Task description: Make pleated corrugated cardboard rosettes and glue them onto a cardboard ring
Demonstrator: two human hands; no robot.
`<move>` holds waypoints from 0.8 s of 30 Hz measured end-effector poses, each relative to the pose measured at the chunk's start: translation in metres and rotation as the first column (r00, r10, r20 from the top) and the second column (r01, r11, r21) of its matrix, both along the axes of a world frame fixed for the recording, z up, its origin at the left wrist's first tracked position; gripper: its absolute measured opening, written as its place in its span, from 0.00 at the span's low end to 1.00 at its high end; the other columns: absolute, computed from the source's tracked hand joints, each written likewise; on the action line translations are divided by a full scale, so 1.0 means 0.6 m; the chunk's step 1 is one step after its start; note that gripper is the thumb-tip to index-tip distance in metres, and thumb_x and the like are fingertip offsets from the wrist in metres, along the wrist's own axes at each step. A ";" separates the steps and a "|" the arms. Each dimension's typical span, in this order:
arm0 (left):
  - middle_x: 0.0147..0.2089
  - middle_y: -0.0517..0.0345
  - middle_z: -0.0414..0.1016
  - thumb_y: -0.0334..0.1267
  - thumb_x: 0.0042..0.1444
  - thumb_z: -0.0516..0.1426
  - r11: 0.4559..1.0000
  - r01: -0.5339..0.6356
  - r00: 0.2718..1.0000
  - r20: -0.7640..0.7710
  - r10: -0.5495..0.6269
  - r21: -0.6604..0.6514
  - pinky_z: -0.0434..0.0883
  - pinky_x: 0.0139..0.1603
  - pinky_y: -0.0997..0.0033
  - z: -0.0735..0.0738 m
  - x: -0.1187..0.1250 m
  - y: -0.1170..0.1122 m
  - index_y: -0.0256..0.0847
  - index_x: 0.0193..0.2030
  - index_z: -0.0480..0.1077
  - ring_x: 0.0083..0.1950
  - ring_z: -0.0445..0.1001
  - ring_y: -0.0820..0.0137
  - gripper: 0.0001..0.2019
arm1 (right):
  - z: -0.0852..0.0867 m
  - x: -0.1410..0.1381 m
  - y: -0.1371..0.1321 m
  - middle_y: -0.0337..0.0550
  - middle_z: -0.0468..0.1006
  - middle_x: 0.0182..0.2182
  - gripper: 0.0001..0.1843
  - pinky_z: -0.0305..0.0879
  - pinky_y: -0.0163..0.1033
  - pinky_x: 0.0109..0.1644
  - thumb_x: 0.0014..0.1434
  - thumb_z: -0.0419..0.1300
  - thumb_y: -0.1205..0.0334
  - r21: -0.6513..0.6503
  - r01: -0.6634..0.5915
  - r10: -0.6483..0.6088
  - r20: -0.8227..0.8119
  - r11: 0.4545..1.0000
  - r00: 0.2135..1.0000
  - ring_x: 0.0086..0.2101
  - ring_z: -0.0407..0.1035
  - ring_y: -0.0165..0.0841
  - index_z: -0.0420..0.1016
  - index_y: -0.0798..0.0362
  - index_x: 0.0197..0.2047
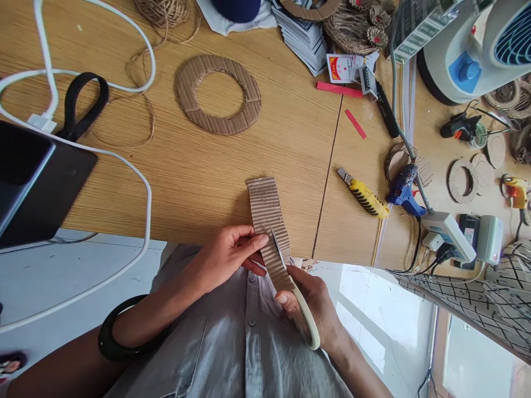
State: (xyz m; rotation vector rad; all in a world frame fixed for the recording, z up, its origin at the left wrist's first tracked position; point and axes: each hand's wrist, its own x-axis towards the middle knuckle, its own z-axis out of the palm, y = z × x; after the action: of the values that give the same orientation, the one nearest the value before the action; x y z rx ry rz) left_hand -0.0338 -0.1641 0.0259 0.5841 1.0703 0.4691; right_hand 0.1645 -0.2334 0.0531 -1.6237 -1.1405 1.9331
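My left hand (236, 254) pinches the left edge of a strip of corrugated cardboard (269, 202) between thumb and fingers. The strip sticks out past the table's front edge, over my lap. In my right hand (309, 296) is a pair of scissors (309, 320) with cream handles. One blade lies across the ridged face of the strip, pointing away from me; the other blade is hidden beneath the cardboard. Beyond the strip, a flat cardboard ring (191, 88) rests on the table.
A yellow utility knife (365, 198) and a blue glue gun (404, 190) lie to the right, near a power strip (448, 232). A white cable (148, 221) loops across the left side. Jute twine (164, 11) and a white fan (452, 50) stand at the back.
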 end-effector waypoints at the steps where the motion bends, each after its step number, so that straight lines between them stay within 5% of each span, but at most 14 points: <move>1: 0.38 0.53 0.84 0.53 0.57 0.65 1.000 0.001 1.000 0.002 -0.001 -0.001 0.83 0.35 0.68 0.000 0.000 0.000 0.36 0.39 0.78 0.35 0.83 0.65 0.19 | 0.000 0.000 0.000 0.34 0.65 0.19 0.28 0.52 0.34 0.22 0.57 0.65 0.34 -0.005 0.006 -0.006 -0.005 1.000 1.000 0.20 0.61 0.27 0.68 0.53 0.33; 14: 0.37 0.55 0.82 0.56 0.56 0.65 0.998 -0.055 0.998 -0.023 0.055 0.005 0.83 0.34 0.66 0.003 -0.004 0.009 0.38 0.38 0.77 0.36 0.83 0.61 0.20 | 0.007 0.005 -0.003 0.34 0.64 0.21 0.29 0.50 0.35 0.25 0.55 0.65 0.33 -0.033 -0.007 0.007 0.011 0.999 1.000 0.23 0.57 0.28 0.68 0.53 0.33; 24: 0.33 0.57 0.81 0.51 0.58 0.65 1.000 0.011 1.000 -0.012 -0.011 0.008 0.81 0.34 0.71 -0.001 0.002 0.000 0.38 0.36 0.75 0.34 0.83 0.65 0.17 | 0.003 0.002 0.006 0.35 0.64 0.26 0.28 0.55 0.34 0.29 0.59 0.62 0.34 0.080 -0.039 0.038 0.012 0.996 0.999 0.27 0.53 0.28 0.74 0.54 0.39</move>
State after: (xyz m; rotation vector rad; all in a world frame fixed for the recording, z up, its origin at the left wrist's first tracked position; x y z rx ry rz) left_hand -0.0329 -0.1639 0.0254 0.5999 1.0767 0.4607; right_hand 0.1656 -0.2298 0.0550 -1.5827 -1.2458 1.8788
